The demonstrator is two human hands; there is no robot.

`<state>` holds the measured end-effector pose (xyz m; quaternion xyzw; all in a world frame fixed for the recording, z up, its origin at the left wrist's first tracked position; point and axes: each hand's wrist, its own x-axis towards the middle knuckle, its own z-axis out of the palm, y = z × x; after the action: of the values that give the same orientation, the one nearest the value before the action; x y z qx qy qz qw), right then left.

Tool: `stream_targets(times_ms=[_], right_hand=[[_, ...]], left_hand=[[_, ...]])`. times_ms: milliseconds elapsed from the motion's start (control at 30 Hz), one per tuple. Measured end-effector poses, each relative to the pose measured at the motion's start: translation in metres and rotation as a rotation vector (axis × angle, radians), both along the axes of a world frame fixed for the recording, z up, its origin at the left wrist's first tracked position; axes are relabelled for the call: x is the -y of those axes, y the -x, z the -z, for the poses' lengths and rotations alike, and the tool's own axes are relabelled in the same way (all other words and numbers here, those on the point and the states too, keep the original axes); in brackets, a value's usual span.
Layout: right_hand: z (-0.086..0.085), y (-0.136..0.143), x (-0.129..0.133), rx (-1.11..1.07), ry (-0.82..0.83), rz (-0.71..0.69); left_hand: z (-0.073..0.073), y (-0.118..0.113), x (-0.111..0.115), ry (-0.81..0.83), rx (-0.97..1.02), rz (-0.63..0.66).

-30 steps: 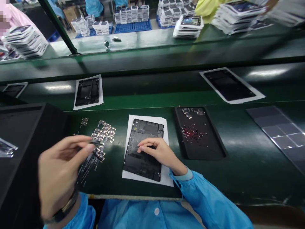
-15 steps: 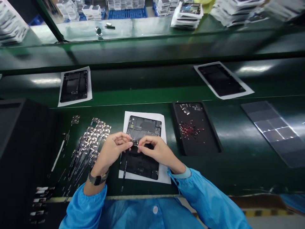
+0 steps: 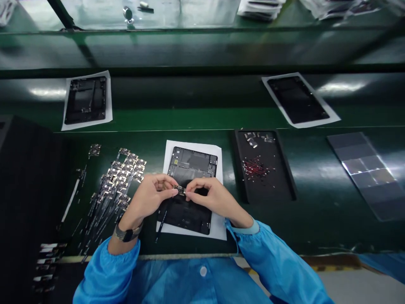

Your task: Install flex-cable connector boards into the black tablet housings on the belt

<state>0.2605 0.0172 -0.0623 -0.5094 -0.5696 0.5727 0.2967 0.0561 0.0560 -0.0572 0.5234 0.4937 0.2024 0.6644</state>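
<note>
- Left hand [image 3: 152, 196] and right hand [image 3: 210, 196] are meeting over the black rectangular tablet back shell [image 3: 190, 190], which is lying on a white paper sheet [image 3: 218, 228] on the dark green counter [image 3: 316, 219].
- Both hands are pinching, fingertips closed, on one small dark circuit-board piece with a flex ribbon [image 3: 179, 190]; the piece is being held just above the shell's middle, its thin ribbon trailing down past the shell's left edge.
- Left of the shell: a spread pile of matching small boards with ribbons [image 3: 122, 177] is lying on the counter.
- Right of the shell: a black shallow tray [image 3: 278, 190] is holding a scatter of tiny red parts [image 3: 255, 166].
- The left wrist is wearing a dark wristwatch [image 3: 126, 233].
</note>
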Motion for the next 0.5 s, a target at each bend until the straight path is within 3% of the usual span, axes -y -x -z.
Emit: stream_targets(times_ms=[167,500], right_hand=[[0.0022,-0.0039,-0.0013,-0.061,0.138,-0.038],[0.0054,-0.003,-0.0003,-0.055,0.135,-0.036]], left_hand=[[0.0021,0.0008,0.0013,-0.049,-0.018,0.05],[0.001,-0.0043,0.0044,-0.118,-0.062,0.026]])
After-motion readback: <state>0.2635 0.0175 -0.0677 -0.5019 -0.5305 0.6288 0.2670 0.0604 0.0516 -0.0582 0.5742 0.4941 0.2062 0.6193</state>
